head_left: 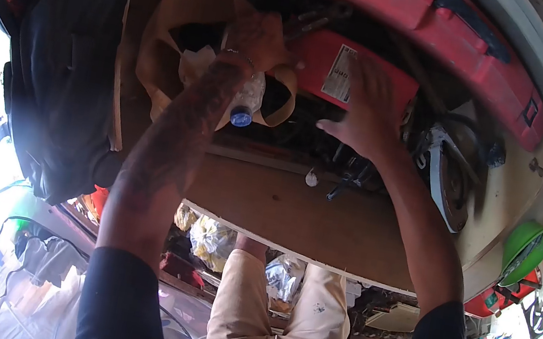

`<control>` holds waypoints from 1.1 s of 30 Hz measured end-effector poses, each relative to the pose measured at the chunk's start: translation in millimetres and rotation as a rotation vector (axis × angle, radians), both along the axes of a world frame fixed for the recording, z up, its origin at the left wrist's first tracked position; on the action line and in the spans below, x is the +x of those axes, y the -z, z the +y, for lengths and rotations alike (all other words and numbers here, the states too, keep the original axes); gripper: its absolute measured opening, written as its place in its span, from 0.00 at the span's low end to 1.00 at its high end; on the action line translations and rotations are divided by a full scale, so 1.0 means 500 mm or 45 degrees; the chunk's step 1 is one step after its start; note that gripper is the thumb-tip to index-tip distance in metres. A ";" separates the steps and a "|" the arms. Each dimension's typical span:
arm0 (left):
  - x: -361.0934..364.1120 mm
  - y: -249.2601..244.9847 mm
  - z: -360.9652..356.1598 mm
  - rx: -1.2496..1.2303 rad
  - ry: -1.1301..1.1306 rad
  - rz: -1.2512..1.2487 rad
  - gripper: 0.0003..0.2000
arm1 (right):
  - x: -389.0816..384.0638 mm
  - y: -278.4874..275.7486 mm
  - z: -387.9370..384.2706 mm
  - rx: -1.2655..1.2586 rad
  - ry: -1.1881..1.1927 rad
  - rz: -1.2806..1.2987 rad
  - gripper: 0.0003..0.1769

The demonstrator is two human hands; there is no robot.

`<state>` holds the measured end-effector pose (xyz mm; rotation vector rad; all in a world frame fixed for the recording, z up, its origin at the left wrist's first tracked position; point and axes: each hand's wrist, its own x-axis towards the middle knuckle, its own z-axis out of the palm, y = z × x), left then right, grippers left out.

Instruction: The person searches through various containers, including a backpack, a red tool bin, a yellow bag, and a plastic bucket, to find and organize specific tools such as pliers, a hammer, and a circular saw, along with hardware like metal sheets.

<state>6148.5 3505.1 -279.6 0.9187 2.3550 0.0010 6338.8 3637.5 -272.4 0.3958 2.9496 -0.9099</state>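
My left hand (256, 32) reaches into or behind an orange-tan bag (156, 40) on the shelf; its fingers are hidden in shadow. Below that wrist a clear plastic bottle with a blue cap (241, 117) sticks out of the bag, beside some crumpled white paper (196, 62). My right hand (367, 110) is spread, thumb apart, over the right part of a red box with a white label (319, 65). Whether its fingers touch the box cannot be told. Dark tools (354, 173) lie below the right hand.
A long red case (388, 1) spans the back. To the right are a white-edged circular tool (444, 178) and a green bowl (527, 251). A dark bag (58, 59) hangs at the left. The wooden shelf edge (279, 207) runs in front, with filled plastic bags (212, 239) beneath.
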 end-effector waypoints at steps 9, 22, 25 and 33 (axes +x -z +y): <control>-0.023 -0.069 -0.143 -0.094 -0.319 -0.085 0.36 | -0.101 0.029 0.006 0.264 -0.203 -0.362 0.65; 0.016 -0.017 -0.333 0.299 -0.737 -0.115 0.40 | 0.014 -0.051 0.067 0.260 -0.138 -0.021 0.64; 0.025 -0.014 -0.344 0.311 -0.724 -0.120 0.43 | 0.024 -0.063 0.068 0.291 -0.022 0.045 0.62; 0.015 0.000 -0.353 0.310 -0.755 -0.157 0.41 | 0.029 -0.076 0.059 0.409 0.112 -0.022 0.65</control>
